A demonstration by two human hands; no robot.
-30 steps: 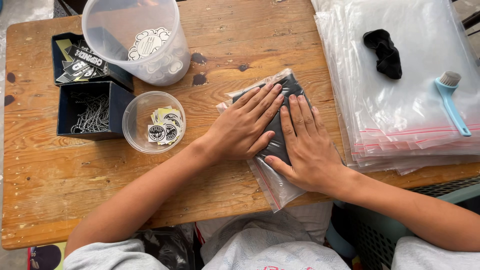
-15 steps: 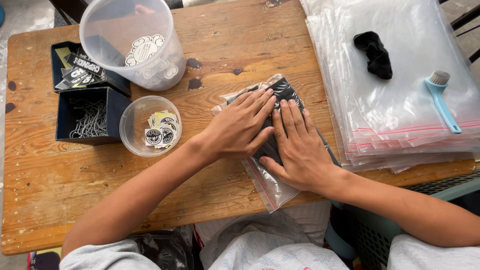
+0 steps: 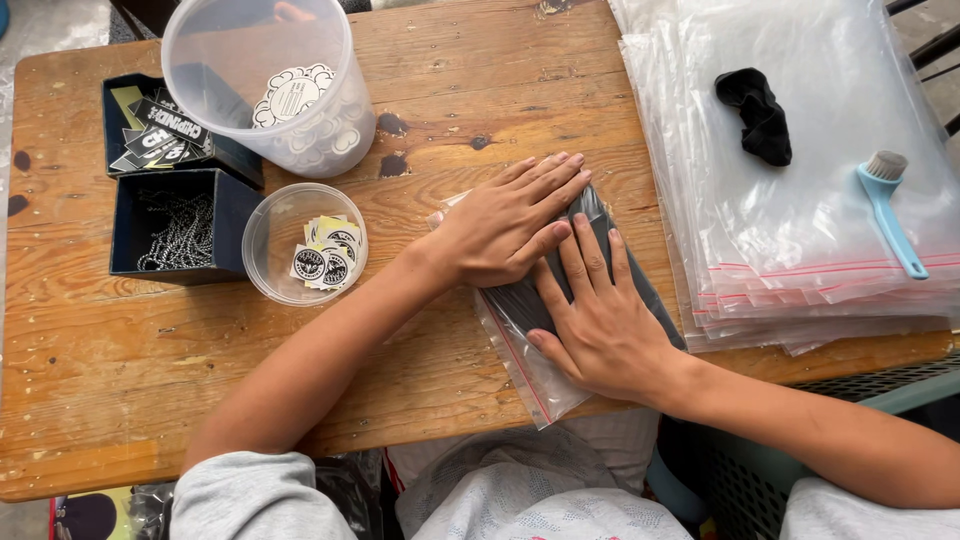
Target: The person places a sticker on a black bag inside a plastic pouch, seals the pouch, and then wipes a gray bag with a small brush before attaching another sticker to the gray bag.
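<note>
On worn wooden table (image 3: 120,380): left hand (image 3: 505,225), right hand (image 3: 600,320) flat, fingers spread, gripping nothing, pressing clear zip bag with dark contents (image 3: 535,365); likely flattening air out; sealing needs a firm pinch along the strip.

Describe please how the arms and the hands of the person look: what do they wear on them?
Both hands are bare: the left hand and the right hand show no gloves, and no rings, watch or bracelet can be seen. The forearms are uncovered too. Short, loose light grey sleeves, the left sleeve and the right sleeve, begin near the bottom edge. The fingernails look short and unpainted.
</note>
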